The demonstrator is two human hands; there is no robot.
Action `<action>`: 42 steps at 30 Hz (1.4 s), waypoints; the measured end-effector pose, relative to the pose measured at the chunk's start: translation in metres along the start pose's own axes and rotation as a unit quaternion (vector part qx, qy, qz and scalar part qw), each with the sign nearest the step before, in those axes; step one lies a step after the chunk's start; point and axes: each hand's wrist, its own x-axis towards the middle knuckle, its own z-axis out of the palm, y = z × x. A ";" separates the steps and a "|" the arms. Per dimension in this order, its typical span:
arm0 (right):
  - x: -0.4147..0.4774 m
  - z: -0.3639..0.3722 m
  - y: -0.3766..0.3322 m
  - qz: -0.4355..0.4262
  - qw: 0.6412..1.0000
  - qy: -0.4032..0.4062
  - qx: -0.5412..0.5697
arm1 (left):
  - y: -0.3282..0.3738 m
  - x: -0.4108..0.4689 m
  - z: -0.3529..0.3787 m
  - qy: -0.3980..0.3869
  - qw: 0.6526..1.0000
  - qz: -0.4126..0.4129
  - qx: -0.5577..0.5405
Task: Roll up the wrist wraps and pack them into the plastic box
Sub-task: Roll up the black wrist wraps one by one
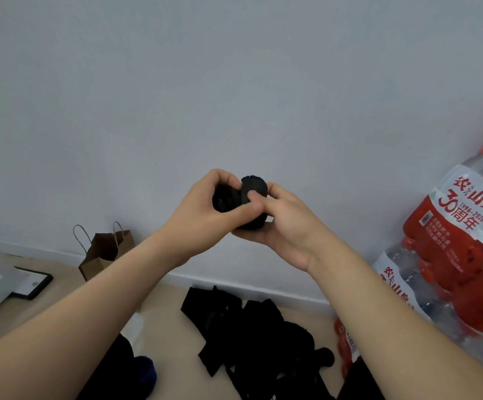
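A black wrist wrap (253,187), wound into a tight roll, is held up in front of the grey wall between both hands. My left hand (205,215) curls its fingers over the roll's left side, thumb lying across the front. My right hand (285,223) cups the roll from below and the right, its thumb pressing on the roll's face. Several loose black wrist wraps (251,333) lie in a pile on the floor below. A translucent plastic box (137,327) shows only as a pale edge behind my left forearm.
A brown paper bag (104,252) stands by the wall at left, with a black-framed flat item (34,282) beside it. Shrink-wrapped packs of red-labelled water bottles (453,255) are stacked at right. A dark blue object (145,370) lies at the bottom left.
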 end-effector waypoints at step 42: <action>-0.136 -0.043 0.219 0.026 0.483 -0.214 -0.849 | -0.161 -0.146 -0.034 -0.323 0.797 -0.110 0.499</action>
